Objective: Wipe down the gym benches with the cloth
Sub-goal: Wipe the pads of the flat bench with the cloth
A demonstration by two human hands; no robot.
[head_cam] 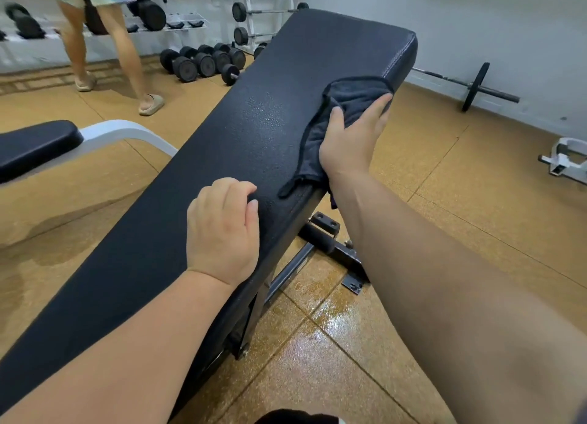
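A long black padded gym bench (197, 176) runs diagonally from the lower left to the upper right. Small wet droplets show on its middle. A dark grey cloth (349, 103) lies on the bench's right side near the far end. My right hand (352, 138) presses flat on the cloth, fingers stretched forward over it. A corner of the cloth trails back toward me along the pad's right edge. My left hand (222, 230) rests on the pad nearer to me, its fingers curled with the tips touching the surface, holding nothing.
A second black bench pad on a white frame (35, 144) stands at left. Dumbbells (203, 63) lie on the floor behind, with weight racks along the wall. A person (104, 42) in sandals walks at the back left. A barbell (473, 87) lies right. The floor tiles look wet.
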